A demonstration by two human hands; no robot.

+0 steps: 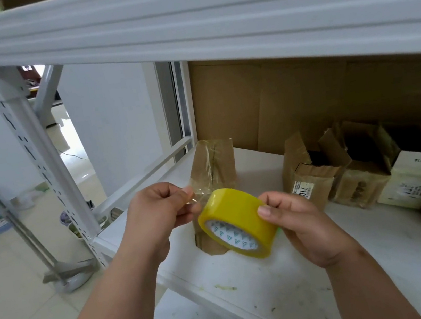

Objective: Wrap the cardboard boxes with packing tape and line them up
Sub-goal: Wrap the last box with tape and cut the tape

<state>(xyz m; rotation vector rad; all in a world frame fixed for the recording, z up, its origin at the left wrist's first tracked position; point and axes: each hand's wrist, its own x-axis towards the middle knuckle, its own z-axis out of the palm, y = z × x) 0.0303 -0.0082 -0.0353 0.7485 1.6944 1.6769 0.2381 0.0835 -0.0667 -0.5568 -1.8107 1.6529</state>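
Bright, soft daylight from left; wide-angle bending at edges.

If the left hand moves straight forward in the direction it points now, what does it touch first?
Probably the tape roll: the left hand points right, pinching the loose tape end beside it. Depth is unclear; it may pass over the roll to the taped cardboard box behind.

Yellow tape roll (237, 220), brown boxes (211, 164)
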